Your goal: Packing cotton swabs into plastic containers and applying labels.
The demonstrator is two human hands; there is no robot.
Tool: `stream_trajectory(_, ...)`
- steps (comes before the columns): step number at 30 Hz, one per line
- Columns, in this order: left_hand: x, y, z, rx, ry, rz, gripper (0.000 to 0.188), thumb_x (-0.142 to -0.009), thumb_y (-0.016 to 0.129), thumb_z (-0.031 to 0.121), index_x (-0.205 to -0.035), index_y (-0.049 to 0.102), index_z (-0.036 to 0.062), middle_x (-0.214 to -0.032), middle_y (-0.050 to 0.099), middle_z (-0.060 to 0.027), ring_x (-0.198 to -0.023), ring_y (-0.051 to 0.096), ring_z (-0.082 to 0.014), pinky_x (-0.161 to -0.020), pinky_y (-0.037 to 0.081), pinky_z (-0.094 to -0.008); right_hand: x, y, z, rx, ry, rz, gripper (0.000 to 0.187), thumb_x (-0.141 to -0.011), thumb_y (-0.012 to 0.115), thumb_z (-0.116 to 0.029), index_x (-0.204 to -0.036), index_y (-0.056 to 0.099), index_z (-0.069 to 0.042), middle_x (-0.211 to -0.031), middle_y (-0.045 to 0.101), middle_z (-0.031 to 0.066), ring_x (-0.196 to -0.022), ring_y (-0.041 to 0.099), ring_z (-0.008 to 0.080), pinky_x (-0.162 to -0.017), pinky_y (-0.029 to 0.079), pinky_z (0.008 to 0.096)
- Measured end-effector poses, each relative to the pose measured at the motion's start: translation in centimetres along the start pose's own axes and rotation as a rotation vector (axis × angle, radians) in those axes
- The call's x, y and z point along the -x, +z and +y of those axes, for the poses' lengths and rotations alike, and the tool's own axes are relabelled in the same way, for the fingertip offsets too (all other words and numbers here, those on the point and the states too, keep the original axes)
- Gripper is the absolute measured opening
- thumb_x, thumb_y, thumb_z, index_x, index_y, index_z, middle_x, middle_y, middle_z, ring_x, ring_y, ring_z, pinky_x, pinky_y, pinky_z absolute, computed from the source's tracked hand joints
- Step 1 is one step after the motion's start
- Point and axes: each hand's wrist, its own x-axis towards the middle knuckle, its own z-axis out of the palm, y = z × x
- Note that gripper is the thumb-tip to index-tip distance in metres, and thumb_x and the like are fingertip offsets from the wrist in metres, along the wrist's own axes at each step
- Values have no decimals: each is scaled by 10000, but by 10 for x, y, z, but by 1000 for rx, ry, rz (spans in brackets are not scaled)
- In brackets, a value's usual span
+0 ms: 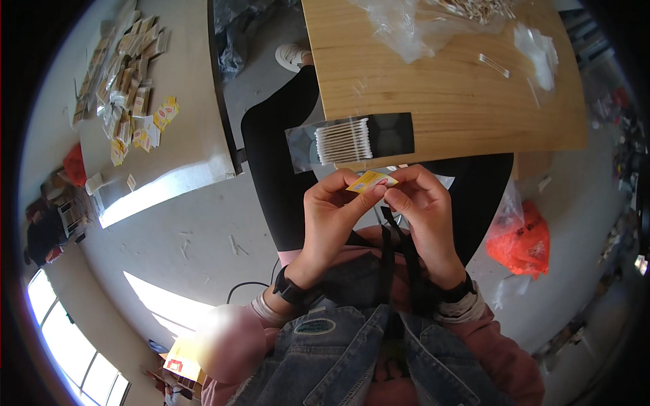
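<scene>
Between both hands, above my lap, is a small yellow and white printed card (369, 181). My left hand (333, 210) pinches its left part between thumb and fingers. At the card's right end, my right hand (425, 206) grips it the same way. Just beyond my fingers, a row of cotton swabs (344, 141) lies side by side on a dark strip (394, 134) at the near edge of the wooden table. Clear film seems to reach past the swabs on the left.
The wooden table (440, 88) bears a clear plastic bag (399, 30), a heap of loose swabs (477, 8) and a few stray swabs (494, 65). On a left table (183, 128) lie many swab packs (125, 81) and yellow cards (166, 113). A red bag (521, 240) sits on the floor at right.
</scene>
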Motion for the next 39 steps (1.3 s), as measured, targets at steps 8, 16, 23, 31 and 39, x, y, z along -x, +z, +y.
stream_trajectory(8, -33, -33, 7, -1013, 719, 455, 365, -968, 716, 230, -1225, 625, -13, -1142, 626, -100, -919, 613, -137, -778, 499, -272, -37, -15, -14, 222, -32, 95, 134, -980, 677, -85, -1073, 626, -3, -900, 659, 16, -783, 591, 58, -652, 448, 198)
stream_trajectory(16, -65, -46, -15, -507, 248, 521, 396, -960, 733, 344, -1081, 603, -9, -794, 643, -49, -696, 587, -102, -604, 497, -273, -79, -19, -14, 548, -64, -43, 143, -968, 667, -46, -1084, 602, 7, -855, 663, 28, -780, 603, 75, -710, 497, 229)
stream_trajectory(23, -64, -36, -16, -383, 226, 522, 356, -892, 820, 277, -920, 575, 21, -703, 587, 17, -565, 495, -39, -475, 397, -210, -87, -17, -20, 756, -104, -36, 148, -950, 697, -48, -1071, 628, 3, -870, 661, 10, -776, 588, 44, -685, 461, 194)
stream_trajectory(31, -66, -38, -22, -338, 259, 496, 332, -885, 828, 226, -911, 557, 35, -698, 582, 22, -538, 473, -29, -451, 370, -203, -87, -7, -17, 817, -178, -20, 147, -940, 705, -37, -1058, 628, 4, -856, 662, 13, -752, 580, 46, -664, 458, 200)
stream_trajectory(39, -66, -35, -21, -348, 252, 515, 331, -882, 829, 218, -915, 552, 39, -700, 582, 19, -533, 469, -29, -446, 366, -206, -87, -1, 0, 726, -207, 56, 142, -944, 696, -27, -1056, 617, 12, -885, 672, 32, -759, 592, 68, -685, 482, 208)
